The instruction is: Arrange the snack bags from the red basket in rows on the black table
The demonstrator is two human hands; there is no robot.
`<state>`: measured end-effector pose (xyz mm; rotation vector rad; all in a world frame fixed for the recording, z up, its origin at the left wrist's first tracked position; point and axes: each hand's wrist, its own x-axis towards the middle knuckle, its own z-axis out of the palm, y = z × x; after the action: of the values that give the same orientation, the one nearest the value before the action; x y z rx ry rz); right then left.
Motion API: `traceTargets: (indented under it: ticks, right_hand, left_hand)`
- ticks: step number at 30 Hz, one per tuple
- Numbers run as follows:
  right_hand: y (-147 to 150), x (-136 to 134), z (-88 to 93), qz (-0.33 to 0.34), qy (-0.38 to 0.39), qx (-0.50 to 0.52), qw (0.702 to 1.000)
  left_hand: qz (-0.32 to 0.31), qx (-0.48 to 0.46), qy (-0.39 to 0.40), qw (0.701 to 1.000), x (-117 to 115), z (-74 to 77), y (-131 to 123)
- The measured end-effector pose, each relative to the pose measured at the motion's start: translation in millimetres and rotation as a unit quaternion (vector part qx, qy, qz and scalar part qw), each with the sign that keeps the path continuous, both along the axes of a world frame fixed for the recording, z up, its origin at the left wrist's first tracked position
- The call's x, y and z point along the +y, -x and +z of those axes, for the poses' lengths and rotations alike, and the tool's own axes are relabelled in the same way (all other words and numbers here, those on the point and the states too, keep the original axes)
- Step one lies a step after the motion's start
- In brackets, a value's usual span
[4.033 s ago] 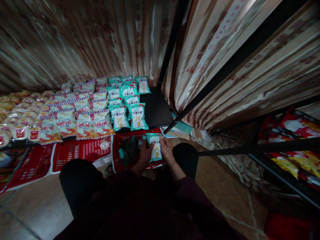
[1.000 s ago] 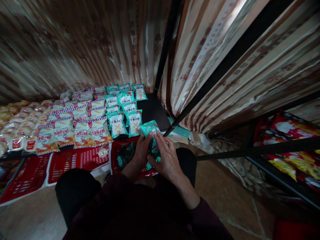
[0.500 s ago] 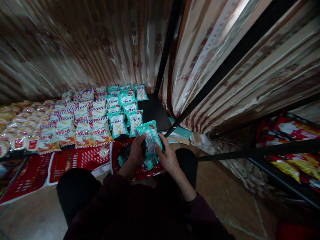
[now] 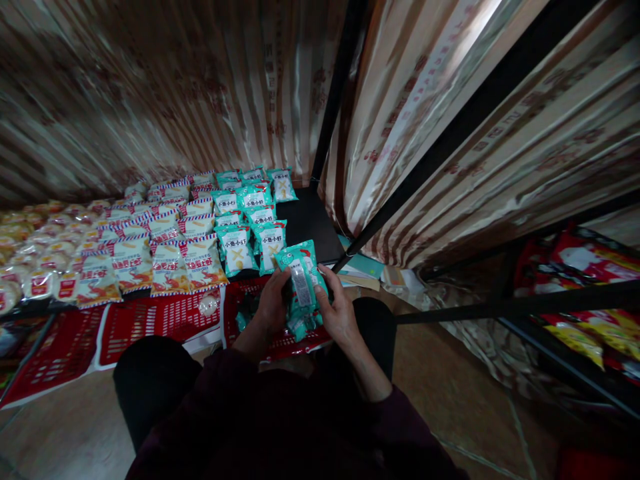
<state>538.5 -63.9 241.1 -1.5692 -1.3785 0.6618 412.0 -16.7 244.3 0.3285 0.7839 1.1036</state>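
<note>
My left hand (image 4: pixel 271 308) and my right hand (image 4: pixel 340 313) both grip a small stack of teal snack packets (image 4: pixel 301 280), its back label facing me. I hold it above a red plastic basket (image 4: pixel 235 293) that has more teal packets inside. Just beyond, teal snack packets (image 4: pixel 249 213) lie in rows on a low black shelf (image 4: pixel 310 220). Red-white-blue striped snack packets (image 4: pixel 165 247) lie to their left.
Further red baskets (image 4: pixel 150 313) sit on the floor at left. Striped curtain fabric hangs behind the shelf. Black shelf posts (image 4: pixel 335 100) rise in the middle. Another rack at right (image 4: pixel 575 300) carries red and yellow bags. My dark-clothed knees flank the basket.
The packet stack has come up from the basket toward the shelf edge and turned so its back label shows. My right hand slid from on top of it to its right side.
</note>
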Motion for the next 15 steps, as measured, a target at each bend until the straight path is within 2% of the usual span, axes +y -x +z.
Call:
traceTargets:
  ticks: [6, 11, 15]
  right_hand:
    - [2.4, -2.7, 8.1, 0.006, -0.003, -0.084, 0.996]
    - [4.2, -2.8, 15.4, -0.011, -0.108, -0.183, 0.977]
    - [4.8, -2.8, 19.3, 0.004, -0.159, -0.199, 0.967]
  left_hand:
    - [0.015, -0.005, 0.016, 1.000, 1.0, 0.5, -0.1]
    - [0.026, -0.029, 0.033, 0.999, 2.3, -4.6, -0.5]
    - [0.012, -0.035, 0.019, 0.999, 3.5, -9.0, -1.4]
